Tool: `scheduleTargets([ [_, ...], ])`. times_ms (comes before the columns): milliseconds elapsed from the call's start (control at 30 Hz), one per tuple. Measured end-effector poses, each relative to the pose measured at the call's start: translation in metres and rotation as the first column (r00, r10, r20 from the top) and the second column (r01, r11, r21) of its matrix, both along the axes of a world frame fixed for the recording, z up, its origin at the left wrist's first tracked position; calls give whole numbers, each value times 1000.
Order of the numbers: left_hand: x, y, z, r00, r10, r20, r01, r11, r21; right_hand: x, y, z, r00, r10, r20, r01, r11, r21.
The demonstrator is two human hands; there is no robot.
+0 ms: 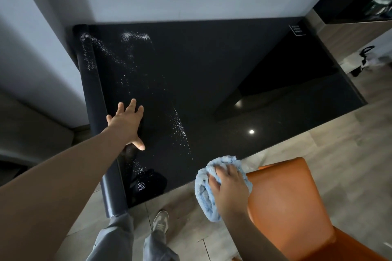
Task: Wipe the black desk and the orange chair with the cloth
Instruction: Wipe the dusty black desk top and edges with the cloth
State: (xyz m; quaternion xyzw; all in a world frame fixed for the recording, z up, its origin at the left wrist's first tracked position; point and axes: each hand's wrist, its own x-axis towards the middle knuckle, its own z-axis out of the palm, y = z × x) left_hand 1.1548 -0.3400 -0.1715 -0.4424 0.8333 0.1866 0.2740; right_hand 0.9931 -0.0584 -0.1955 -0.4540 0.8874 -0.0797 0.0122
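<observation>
A person's right hand (228, 186) grips a bunched blue cloth (203, 195) at the near edge of the black desk (212, 82), beside the orange chair (290, 203); the left hand (127, 123) presses flat, fingers spread, near white specks (179, 127). Soft and light, the cloth looks best held wadded in the palm.

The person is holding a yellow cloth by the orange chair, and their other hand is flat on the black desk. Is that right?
Not quite. The cloth is light blue, not yellow, as the head view shows. The rest holds: the right hand grips it by the orange chair, and the left hand lies flat on the black desk.
</observation>
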Motion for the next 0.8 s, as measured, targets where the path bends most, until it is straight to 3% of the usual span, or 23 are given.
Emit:
scheduleTargets([
  [200,1,0,-2,1000,-6,-14,6,1000,-11,6,47,-2,999,-36,-22,39,988,150],
  [467,3,-2,-6,999,-18,-27,17,1000,-24,-5,55,3,988,-155,-17,156,982,105],
  [667,7,1,-2,999,-30,-36,29,999,-23,-5,19,28,986,-162,-48,162,987,4],
  [800,17,3,2,993,-17,-120,15,1000,-14,-5,-19,44,983,-181,-12,181,983,-22],
])
